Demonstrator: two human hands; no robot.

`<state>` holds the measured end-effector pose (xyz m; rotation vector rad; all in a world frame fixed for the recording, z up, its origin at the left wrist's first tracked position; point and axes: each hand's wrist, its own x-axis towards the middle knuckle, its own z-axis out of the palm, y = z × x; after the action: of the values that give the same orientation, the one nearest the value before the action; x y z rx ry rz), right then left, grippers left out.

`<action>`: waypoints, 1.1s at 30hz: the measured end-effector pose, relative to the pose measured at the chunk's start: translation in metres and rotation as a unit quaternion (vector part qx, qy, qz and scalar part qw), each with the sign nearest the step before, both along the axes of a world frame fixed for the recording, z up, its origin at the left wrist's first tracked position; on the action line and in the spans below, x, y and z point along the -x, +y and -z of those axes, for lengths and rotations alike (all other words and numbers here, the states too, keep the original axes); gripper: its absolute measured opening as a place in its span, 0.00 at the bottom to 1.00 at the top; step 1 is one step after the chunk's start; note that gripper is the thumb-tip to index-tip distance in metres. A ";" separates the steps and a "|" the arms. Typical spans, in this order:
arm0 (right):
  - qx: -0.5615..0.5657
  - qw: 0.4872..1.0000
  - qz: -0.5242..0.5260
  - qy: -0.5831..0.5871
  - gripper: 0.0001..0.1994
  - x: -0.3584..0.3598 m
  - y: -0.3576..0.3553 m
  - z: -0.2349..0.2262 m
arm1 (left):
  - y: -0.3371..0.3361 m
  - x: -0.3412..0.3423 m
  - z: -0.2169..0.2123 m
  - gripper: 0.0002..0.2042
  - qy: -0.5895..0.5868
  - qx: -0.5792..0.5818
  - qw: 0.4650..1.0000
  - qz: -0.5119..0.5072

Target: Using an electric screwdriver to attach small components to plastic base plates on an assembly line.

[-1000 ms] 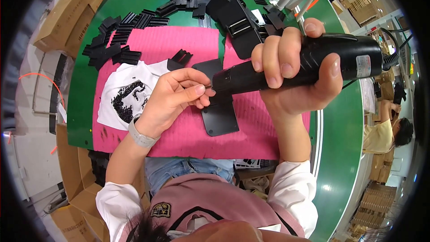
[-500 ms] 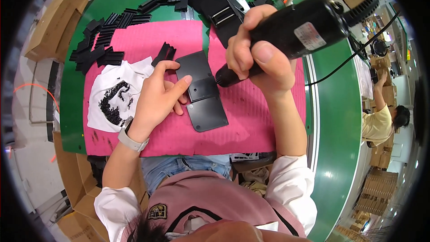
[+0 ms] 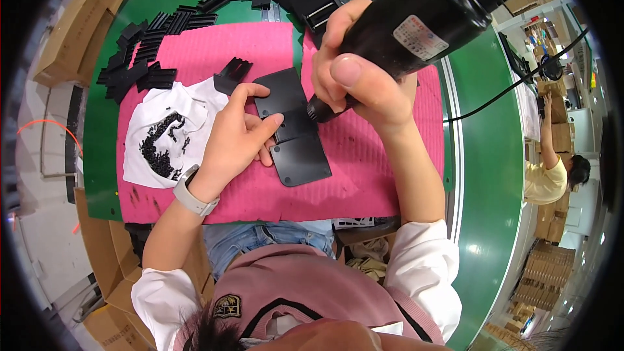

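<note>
A flat black panel (image 3: 294, 131) is laid slantwise on a pink mat (image 3: 351, 185). Its left edge is touched by the left hand (image 3: 234, 131), with the thumb set on its face; whether it is also gripped from beneath cannot be told. A black power driver (image 3: 416, 29) is clasped in the right hand (image 3: 367, 84), its nose pointed at the panel's right edge; whether contact is made there cannot be told. Beside the left hand, small black pieces (image 3: 155, 146) are heaped on a white cloth (image 3: 198, 101). Farther out, black ribbed parts (image 3: 156, 39) are strewn over the mat's border and the green table (image 3: 484, 182).
</note>
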<state>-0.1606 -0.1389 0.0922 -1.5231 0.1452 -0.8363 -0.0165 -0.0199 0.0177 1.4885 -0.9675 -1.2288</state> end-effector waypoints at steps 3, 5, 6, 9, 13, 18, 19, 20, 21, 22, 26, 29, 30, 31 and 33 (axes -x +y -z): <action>0.007 1.000 -0.007 -0.013 0.13 0.001 -0.002 0.002 | -0.002 0.004 0.001 0.17 0.014 0.005 1.000 -0.003; 0.000 0.999 -0.029 -0.018 0.14 0.002 -0.003 0.003 | -0.002 0.004 0.003 0.16 0.013 0.009 1.000 -0.006; 0.000 0.999 -0.029 -0.019 0.14 0.002 -0.004 0.003 | -0.002 0.004 0.003 0.15 0.017 0.010 1.000 -0.011; -0.012 0.999 -0.034 -0.019 0.14 0.003 -0.006 0.005 | -0.002 0.005 0.004 0.14 0.014 0.008 1.000 -0.016; -0.016 0.999 -0.036 -0.015 0.14 0.003 -0.006 0.006 | -0.002 0.005 0.003 0.12 0.007 0.000 1.000 -0.018; 0.044 0.999 0.024 -0.013 0.14 0.001 0.009 0.007 | -0.001 0.003 0.003 0.11 -0.004 0.016 1.000 -0.009; 0.101 0.994 0.040 0.002 0.14 0.002 0.012 0.006 | -0.001 0.002 0.002 0.10 -0.007 0.016 1.000 -0.007; 0.078 0.996 0.048 -0.015 0.15 0.001 0.014 0.010 | 0.000 0.001 0.001 0.10 -0.007 0.020 1.000 -0.008; 0.056 0.996 0.056 -0.032 0.15 0.000 0.016 0.014 | 0.000 0.000 -0.001 0.10 -0.132 0.041 0.990 -0.011; 0.007 0.999 0.033 -0.016 0.17 0.003 0.016 0.005 | 0.001 -0.001 -0.003 0.10 -0.255 0.061 0.965 -0.018; -0.010 0.982 -0.097 -0.163 0.20 0.013 0.008 -0.004 | 0.004 -0.007 -0.004 0.11 0.020 0.114 0.992 -0.050; -0.016 0.956 -0.135 -0.259 0.22 0.009 0.016 -0.008 | 0.002 -0.007 -0.009 0.18 0.360 0.142 0.922 -0.010; 0.000 0.957 -0.134 -0.256 0.21 0.007 0.017 -0.007 | 0.002 -0.008 -0.002 0.25 0.370 0.152 0.916 0.036; 0.002 0.958 -0.132 -0.254 0.21 0.007 0.019 -0.006 | 0.003 -0.006 -0.001 0.25 0.372 0.153 0.915 0.038; 0.016 0.965 -0.109 -0.239 0.21 0.004 0.024 -0.002 | 0.007 0.000 -0.001 0.24 0.465 0.123 0.873 0.083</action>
<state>-0.1650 -0.1151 0.0943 -1.2975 -0.3863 -1.0034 -0.0166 -0.0132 0.0183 0.4735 -0.5446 -1.6303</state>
